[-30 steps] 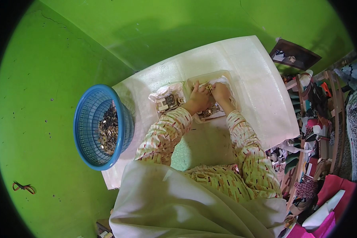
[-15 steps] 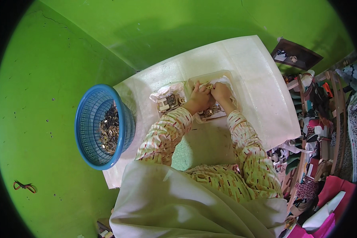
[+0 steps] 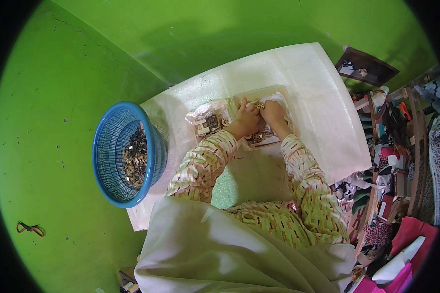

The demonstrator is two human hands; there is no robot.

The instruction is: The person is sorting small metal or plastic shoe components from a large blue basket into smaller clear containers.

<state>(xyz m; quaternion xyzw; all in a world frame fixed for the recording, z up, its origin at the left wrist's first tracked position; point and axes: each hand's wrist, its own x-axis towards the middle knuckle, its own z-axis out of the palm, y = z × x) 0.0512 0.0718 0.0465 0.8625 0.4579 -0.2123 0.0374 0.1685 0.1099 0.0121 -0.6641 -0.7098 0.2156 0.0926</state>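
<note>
My left hand (image 3: 248, 119) and my right hand (image 3: 274, 114) meet over a clear plastic box (image 3: 291, 100) lined with white material. Between their pinched fingertips shows a small gold-coloured metal piece (image 3: 260, 105); its exact kind is too small to make out. Both hands are closed at it. Below them, several small metal pieces (image 3: 266, 134) lie in the box, partly covered by the hands. Left of the box, touching or nearly so, a second lined container (image 3: 193, 117) holds light and dark metal pieces (image 3: 210, 123).
A blue plastic basket (image 3: 98, 166) with a heap of small mixed pieces (image 3: 136, 158) stands at the left of the white-covered table (image 3: 322, 122). Green walls rise behind and to the left. On the right, a wooden rack (image 3: 415, 161) is crammed with cloth and oddments.
Both hands stay over the box, with only slight finger movement around the gold-coloured piece. The view has shifted very slightly; nothing else visibly differs.
</note>
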